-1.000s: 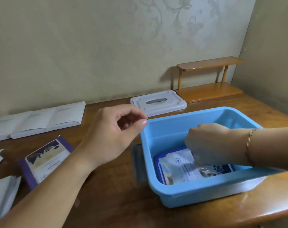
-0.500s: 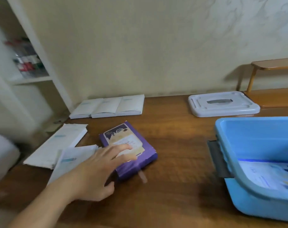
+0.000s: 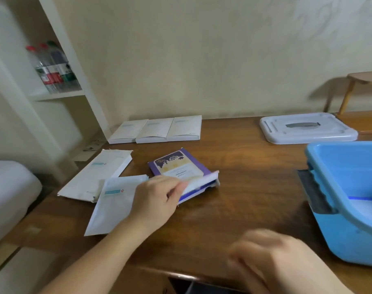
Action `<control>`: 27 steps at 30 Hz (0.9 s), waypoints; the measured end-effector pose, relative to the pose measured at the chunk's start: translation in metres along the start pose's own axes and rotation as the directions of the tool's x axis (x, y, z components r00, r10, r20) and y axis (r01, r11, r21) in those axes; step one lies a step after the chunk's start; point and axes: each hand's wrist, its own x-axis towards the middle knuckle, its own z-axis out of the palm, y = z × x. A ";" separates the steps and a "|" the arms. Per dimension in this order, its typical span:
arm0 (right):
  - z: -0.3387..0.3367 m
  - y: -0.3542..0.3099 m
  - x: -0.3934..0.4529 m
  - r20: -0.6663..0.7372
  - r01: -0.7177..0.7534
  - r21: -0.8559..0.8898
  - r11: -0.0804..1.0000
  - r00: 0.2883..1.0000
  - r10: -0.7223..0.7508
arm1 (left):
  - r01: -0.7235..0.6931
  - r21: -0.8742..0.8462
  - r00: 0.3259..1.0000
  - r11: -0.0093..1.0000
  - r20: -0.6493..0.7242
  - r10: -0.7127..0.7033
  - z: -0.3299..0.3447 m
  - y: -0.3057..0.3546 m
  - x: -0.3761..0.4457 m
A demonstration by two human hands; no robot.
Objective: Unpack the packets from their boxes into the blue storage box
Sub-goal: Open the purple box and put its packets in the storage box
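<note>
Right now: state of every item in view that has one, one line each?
Purple box: flat on the table, near end flap lifted open.
Left hand: grips the purple box's near end.
Right hand: blurred, above the table's front edge, grip unclear.
Blue storage box: lid off, a packet inside.
White lid: lying flat by the wall.
Three white boxes: closed, side by side.
Two white envelopes: overlapping, flat.

left hand [image 3: 157, 200] now grips purple box [image 3: 178, 168]; right hand [image 3: 272, 257] has left blue box [image 3: 348, 236]
</note>
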 end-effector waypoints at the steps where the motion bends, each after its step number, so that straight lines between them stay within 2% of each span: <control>1: 0.007 0.004 0.008 -0.009 0.011 0.046 0.999 1.000 -0.010 | 0.130 -0.044 0.991 0.991 -0.035 -0.131 0.000 0.003 0.002; 2: 0.014 0.007 0.021 0.056 -0.002 0.068 0.998 0.998 -0.002 | 0.235 -0.084 0.969 0.968 -0.050 -0.240 0.000 0.005 0.003; 3: 0.023 0.011 0.034 0.048 0.017 0.078 0.997 0.999 -0.021 | 0.315 -0.127 0.945 0.941 -0.049 -0.323 0.000 0.006 0.005; 5: 0.038 0.016 0.058 -0.015 0.063 0.045 0.997 0.998 -0.063 | 0.379 -0.202 0.919 0.903 -0.030 -0.392 0.000 0.006 0.007; 9: 0.051 0.018 0.091 -0.111 0.149 -0.151 0.977 0.980 -0.166 | 0.370 -0.224 0.918 0.902 -0.062 -0.392 -0.004 0.009 0.010; 13: 0.061 0.014 0.103 -0.225 0.180 -0.262 0.948 0.944 -0.241 | 0.342 -0.205 0.921 0.917 -0.121 -0.371 -0.011 0.008 0.013; 18: 0.064 0.002 0.111 -0.217 0.048 -0.378 0.925 0.966 -0.139 | 0.291 -0.166 0.931 0.942 -0.180 -0.319 -0.017 0.006 0.022; 23: 0.054 0.007 0.101 -0.340 0.099 -0.308 0.946 0.917 -0.207 | 0.286 -0.187 0.939 0.940 -0.144 -0.314 -0.013 0.001 0.020; 27: 0.056 0.012 0.073 -0.381 0.092 -0.196 0.976 0.910 -0.162 | 0.309 -0.228 0.939 0.923 -0.082 -0.335 -0.011 -0.007 0.020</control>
